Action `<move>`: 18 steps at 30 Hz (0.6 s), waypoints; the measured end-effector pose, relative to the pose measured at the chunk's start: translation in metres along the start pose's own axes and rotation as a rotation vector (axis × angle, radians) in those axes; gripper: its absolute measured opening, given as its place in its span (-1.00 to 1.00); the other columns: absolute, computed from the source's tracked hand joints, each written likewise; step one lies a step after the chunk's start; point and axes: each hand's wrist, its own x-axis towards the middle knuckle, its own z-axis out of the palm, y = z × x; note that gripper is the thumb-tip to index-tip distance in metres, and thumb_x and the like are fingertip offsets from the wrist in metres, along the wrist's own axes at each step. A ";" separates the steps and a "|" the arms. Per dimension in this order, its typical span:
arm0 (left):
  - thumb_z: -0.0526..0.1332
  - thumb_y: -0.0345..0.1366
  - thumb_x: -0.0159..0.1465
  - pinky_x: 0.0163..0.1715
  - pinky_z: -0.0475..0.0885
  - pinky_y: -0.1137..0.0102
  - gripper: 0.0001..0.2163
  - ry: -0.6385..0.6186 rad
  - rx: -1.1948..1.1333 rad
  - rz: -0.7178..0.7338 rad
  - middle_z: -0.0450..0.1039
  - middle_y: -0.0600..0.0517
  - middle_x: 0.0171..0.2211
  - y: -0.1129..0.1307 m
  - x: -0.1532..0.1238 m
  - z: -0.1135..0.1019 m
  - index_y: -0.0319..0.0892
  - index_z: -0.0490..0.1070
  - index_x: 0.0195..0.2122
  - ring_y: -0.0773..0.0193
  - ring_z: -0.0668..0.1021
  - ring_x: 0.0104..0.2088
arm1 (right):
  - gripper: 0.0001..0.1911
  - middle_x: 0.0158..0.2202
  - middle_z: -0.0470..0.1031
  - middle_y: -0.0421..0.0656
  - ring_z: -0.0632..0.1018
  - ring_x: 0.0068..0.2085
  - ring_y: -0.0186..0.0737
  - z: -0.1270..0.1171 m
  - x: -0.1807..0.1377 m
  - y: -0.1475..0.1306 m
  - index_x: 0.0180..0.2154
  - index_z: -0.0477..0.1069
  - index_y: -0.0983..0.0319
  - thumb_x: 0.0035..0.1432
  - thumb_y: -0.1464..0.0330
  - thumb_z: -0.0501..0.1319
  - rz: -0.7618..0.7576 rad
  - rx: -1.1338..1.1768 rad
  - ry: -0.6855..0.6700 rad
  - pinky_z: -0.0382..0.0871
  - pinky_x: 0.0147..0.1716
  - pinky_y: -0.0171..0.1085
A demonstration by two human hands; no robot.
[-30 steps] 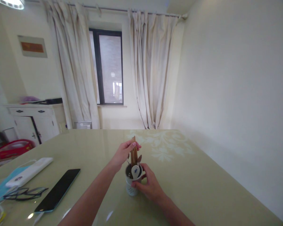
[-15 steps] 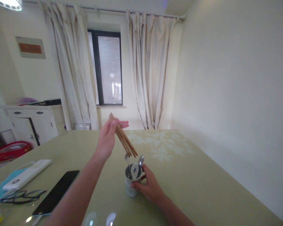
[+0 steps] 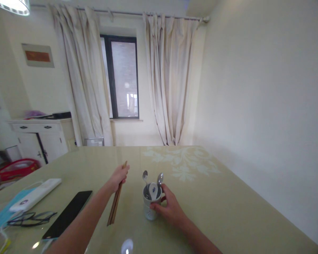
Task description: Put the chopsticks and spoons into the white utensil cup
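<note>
My left hand [image 3: 119,176] is closed around a bundle of brown chopsticks [image 3: 115,206], held left of the holder with their lower ends slanting toward me. A pale utensil holder [image 3: 150,212] with small holes stands upright on the table. Around its right side my right hand [image 3: 169,204] is closed, thumb at the front rim. Inside the holder lean a white spoon [image 3: 153,190] with a blue mark, a shiny metal spoon [image 3: 160,179] at the right and a thinner metal spoon [image 3: 145,174] at the left.
To the left lie a black phone [image 3: 67,215], dark-framed glasses [image 3: 31,218], a white power strip-like device [image 3: 37,195] and a blue face mask [image 3: 5,211]. A wall [image 3: 267,123] borders the glossy table [image 3: 214,208] on the right.
My left hand has moved down and toward me with the chopsticks, from above the holder to the table area left of it. My right hand stays on the holder.
</note>
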 end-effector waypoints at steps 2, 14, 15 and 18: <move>0.34 -0.07 0.24 -0.54 0.22 0.43 -0.70 0.020 0.130 -0.012 0.15 0.23 -0.61 -0.019 0.006 0.012 -0.07 0.26 -0.44 0.32 0.34 -0.60 | -0.30 0.08 0.60 0.04 0.62 0.00 0.09 -0.001 0.000 0.000 0.16 0.42 0.21 0.06 0.09 0.53 -0.007 -0.003 -0.006 0.52 -0.15 -0.13; 0.26 -0.13 0.30 0.08 0.41 0.09 -0.73 0.082 0.328 0.274 0.55 -0.25 0.00 -0.029 -0.004 0.032 -0.16 0.48 -0.06 -0.14 0.56 0.10 | -0.16 0.19 0.54 0.06 0.60 0.02 0.11 -0.001 -0.005 -0.004 0.31 0.32 0.15 0.09 0.07 0.53 -0.032 -0.053 -0.017 0.53 -0.10 -0.08; 0.17 -0.04 0.38 0.03 0.45 0.14 -0.66 0.022 0.272 0.316 0.56 -0.22 0.01 -0.021 -0.011 0.035 -0.16 0.48 0.02 -0.06 0.59 0.03 | -0.13 0.22 0.53 0.07 0.60 0.03 0.11 -0.001 -0.005 -0.004 0.35 0.28 0.14 0.11 0.09 0.52 -0.039 -0.053 -0.021 0.53 -0.09 -0.09; -0.06 0.14 0.49 -0.06 0.49 0.22 -0.46 -0.288 0.098 0.454 0.63 -0.13 -0.10 0.006 -0.041 0.045 -0.14 0.53 0.07 0.06 0.63 -0.11 | -0.09 0.29 0.47 0.09 0.58 0.08 0.13 -0.001 -0.005 0.000 0.41 0.22 0.14 0.13 0.11 0.50 -0.058 -0.050 -0.024 0.53 -0.08 -0.09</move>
